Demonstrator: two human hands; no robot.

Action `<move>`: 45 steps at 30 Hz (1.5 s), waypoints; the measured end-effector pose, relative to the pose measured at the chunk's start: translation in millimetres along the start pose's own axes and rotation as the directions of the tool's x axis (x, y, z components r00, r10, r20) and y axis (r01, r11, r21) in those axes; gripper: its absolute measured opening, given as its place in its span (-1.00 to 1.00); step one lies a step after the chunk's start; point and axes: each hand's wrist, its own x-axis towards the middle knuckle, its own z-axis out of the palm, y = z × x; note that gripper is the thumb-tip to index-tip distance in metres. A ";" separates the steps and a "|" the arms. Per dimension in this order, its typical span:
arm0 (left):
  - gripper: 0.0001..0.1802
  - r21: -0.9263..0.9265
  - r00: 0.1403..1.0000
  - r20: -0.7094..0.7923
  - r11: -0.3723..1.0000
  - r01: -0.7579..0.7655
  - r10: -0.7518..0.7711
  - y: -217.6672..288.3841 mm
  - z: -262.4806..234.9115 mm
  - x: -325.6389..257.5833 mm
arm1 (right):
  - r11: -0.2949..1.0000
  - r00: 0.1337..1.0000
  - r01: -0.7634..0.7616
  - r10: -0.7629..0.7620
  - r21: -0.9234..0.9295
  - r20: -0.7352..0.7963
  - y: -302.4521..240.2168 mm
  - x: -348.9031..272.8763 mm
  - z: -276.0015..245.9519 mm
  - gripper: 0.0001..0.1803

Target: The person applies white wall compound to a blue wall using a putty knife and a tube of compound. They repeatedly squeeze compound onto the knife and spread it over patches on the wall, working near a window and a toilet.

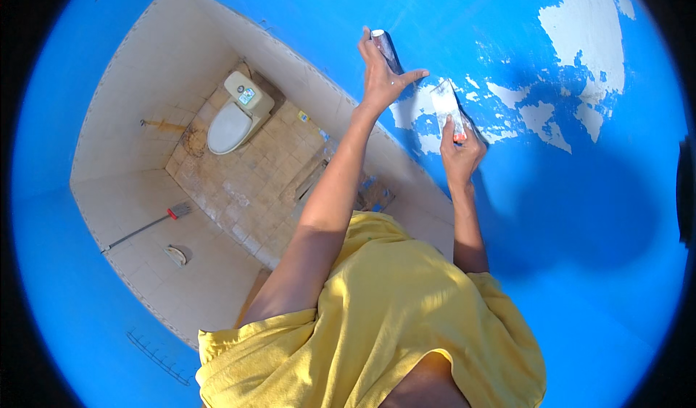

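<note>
My right hand (462, 154) grips a putty knife (444, 103) by its reddish handle. The flat metal blade points up and lies against a patch of peeled blue paint (417, 110) on the wall. To the upper left, my left hand (382, 81) is spread against the wall, with the thumb stretched toward the blade. Beside its fingers shows a short, dark, rounded piece with a white end (378, 34); whether the fingers touch or hold it, I cannot tell. Larger bare white patches (591, 38) show in the blue wall (580, 277) to the right.
Below on the left, a toilet (232, 126) stands on a dirty tiled floor (254, 183). A long-handled brush (176, 211) and a soap holder (176, 254) are at the tiled wall. A hook rack (157, 359) is on the blue wall at lower left.
</note>
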 end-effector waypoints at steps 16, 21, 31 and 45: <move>0.49 -0.015 1.000 0.012 1.000 0.002 -0.001 0.9 -1.6 1.0 | 1.000 1.000 0.016 -0.016 -0.026 0.012 -2.4 3.4 1.0 -0.87; 0.49 0.038 0.999 -0.011 0.999 -0.032 0.033 0.2 -1.8 1.5 | 0.999 0.999 0.038 -0.039 -0.021 -0.014 -2.3 5.9 -0.4 -0.85; 0.50 0.017 1.000 -0.018 1.000 -0.017 0.017 1.4 -2.0 0.1 | 0.999 0.999 0.037 -0.037 0.003 -0.009 -3.7 5.7 -1.2 -0.86; 0.52 0.047 1.000 -0.018 0.999 -0.024 0.025 0.3 -1.1 1.3 | 1.000 0.999 0.017 -0.017 -0.002 0.028 -3.4 3.7 -1.1 -0.86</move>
